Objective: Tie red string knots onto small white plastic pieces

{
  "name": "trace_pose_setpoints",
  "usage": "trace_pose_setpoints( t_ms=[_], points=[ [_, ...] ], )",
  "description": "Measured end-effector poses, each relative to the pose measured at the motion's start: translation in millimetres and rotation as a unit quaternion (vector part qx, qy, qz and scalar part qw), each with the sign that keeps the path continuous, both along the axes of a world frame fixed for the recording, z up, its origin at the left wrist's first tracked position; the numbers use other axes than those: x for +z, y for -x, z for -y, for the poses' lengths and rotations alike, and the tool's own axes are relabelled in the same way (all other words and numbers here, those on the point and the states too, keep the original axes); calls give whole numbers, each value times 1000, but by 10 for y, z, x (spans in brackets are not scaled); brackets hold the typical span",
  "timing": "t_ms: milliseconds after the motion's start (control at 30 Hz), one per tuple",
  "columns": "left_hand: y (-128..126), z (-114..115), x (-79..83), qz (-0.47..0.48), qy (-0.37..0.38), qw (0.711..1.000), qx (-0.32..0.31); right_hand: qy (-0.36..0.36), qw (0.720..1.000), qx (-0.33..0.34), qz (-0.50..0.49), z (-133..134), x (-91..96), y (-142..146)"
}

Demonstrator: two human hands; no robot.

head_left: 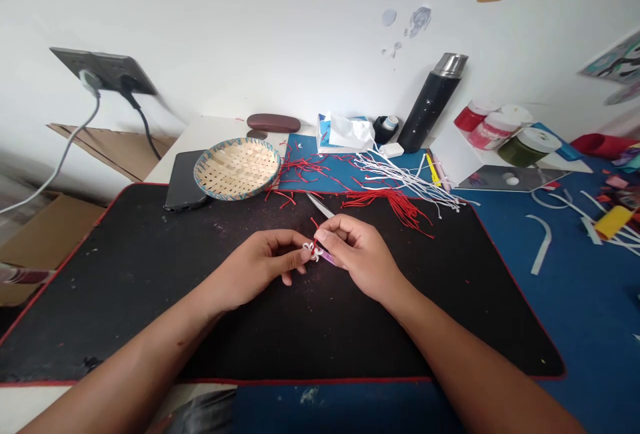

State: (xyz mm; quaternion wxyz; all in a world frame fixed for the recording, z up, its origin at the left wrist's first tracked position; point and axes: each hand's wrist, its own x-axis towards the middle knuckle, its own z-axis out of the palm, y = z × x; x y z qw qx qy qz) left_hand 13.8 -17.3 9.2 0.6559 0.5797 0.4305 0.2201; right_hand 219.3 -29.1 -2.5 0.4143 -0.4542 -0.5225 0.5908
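Between my hands, above the black mat, is a small knotted flower of white cord with red cord at its middle. My left hand pinches the flower's left side between thumb and fingertips. With thumb and index finger, my right hand grips the red cord, whose end sticks up past the fingers. Scissors lie on the mat, partly under my right hand; their blades point to the upper left and a purple handle shows below the fingers.
Behind the hands lie red cords and white cords. A woven basket overlaps a dark phone at left. A tissue box, a black thermos and thread spools stand at the back; paper strips lie right.
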Motion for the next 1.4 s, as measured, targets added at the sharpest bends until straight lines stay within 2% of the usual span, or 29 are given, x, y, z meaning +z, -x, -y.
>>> trace_pose_setpoints(
  t_ms=[400,733,1167,1400],
  points=[
    [-16,-8,-15,59,79,993,60,-10,1000,-23,16,-3,26,-12],
    [-22,-12,-32,19,22,999,43,-8,1000,-19,19,6,32,-1],
    [-14,-42,-32,-64,-48,993,86,-21,997,18,71,39,50,4],
    [-4,-42,-83,-59,-70,987,134,-40,993,45,97,38,52,16]
  ],
)
